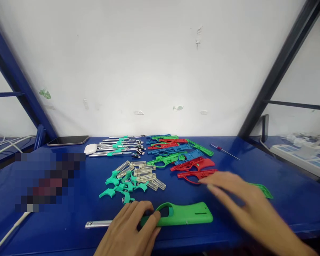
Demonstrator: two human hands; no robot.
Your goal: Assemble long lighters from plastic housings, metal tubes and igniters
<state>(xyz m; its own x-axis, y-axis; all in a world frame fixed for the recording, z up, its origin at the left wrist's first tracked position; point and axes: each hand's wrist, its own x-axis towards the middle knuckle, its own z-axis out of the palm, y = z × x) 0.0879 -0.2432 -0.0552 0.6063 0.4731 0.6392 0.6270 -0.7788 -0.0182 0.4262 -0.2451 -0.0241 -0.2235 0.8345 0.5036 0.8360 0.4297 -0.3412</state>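
Observation:
A green long-nosed gas lighter (186, 214) lies on the blue table close to me, its metal tube pointing left. My left hand (130, 227) is closed round its front part, by the trigger loop, and hides some of the tube. Slightly blurred, my right hand (245, 199) is over the table to the right, fingers stretched and apart. Its fingertips are beside a red lighter housing half (195, 175); whether they touch it I cannot tell. Partly behind this hand is a green housing piece (265, 191).
Teal triggers (108, 192) and clear fuel tanks (145, 177) are heaped mid-table. Behind them lie metal tubes with wires (117, 151) and several coloured housing halves (170, 149). A screwdriver (223, 151) is at right, a phone (68, 140) and white case (90, 149) at left.

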